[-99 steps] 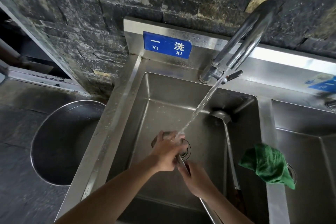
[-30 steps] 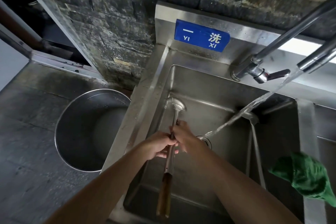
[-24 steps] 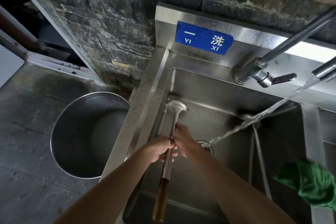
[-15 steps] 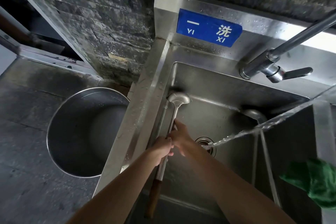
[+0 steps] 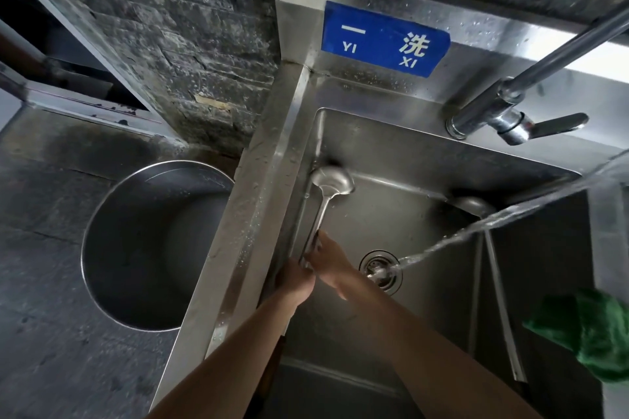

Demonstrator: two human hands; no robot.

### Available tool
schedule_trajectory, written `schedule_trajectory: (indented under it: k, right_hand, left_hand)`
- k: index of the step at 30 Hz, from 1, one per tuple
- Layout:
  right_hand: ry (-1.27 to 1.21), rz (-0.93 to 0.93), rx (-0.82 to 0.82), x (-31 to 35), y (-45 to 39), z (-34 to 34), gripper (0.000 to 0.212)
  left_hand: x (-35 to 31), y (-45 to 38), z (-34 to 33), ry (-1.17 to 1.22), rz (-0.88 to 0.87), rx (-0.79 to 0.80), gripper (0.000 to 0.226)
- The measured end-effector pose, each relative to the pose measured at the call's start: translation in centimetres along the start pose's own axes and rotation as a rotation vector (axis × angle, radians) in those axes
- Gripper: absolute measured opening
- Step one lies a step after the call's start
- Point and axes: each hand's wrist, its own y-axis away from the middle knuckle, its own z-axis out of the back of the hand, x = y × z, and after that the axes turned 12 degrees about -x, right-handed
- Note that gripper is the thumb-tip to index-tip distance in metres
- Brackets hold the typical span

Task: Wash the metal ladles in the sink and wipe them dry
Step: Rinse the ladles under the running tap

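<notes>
A metal ladle [image 5: 328, 185] leans against the left wall of the steel sink [image 5: 408, 153], its bowl at the far left corner. My left hand [image 5: 295, 281] grips its shaft low down. Just above, my right hand [image 5: 328, 260] holds the same shaft with the fingers laid along it. A second ladle [image 5: 490, 248] stands at the sink's right side, bowl up by the back wall. Water streams from the right onto the drain [image 5: 380, 265]. A green cloth [image 5: 589, 330] lies on the divider at the right edge.
The tap [image 5: 503, 116] with its lever stands on the sink's back rim under a blue sign [image 5: 384, 39]. A large round steel pot [image 5: 153, 245] sits on the dark floor left of the sink. A rough dark stone wall rises behind.
Both hands carried the ladle out of the water stream to the sink's left wall and set its bowl into the far left corner. My view swung left and lower.
</notes>
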Motion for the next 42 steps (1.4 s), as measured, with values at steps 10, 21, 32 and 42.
schedule_trajectory:
  k: [10, 21, 32, 42]
  right_hand:
    - [0.13, -0.077, 0.095, -6.5, 6.0, 8.1, 0.045]
    - [0.115, -0.008, -0.244, -5.2, 6.7, 18.5, 0.033]
    - [-0.269, 0.213, -0.602, 4.2, 4.8, 31.7, 0.066]
    - [-0.121, 0.327, -0.609, 5.7, 4.8, 31.6, 0.082]
  left_hand:
    - [-5.1, 6.8, 2.1, -0.343, -0.115, -0.029, 0.067]
    - [-12.3, 9.7, 2.5, -0.386, -0.501, -0.174, 0.06]
    - [-31.7, 16.0, 3.2, -0.188, -1.032, -0.07, 0.053]
    - [-35.0, 18.2, 0.4, -0.138, -0.974, 0.243, 0.081]
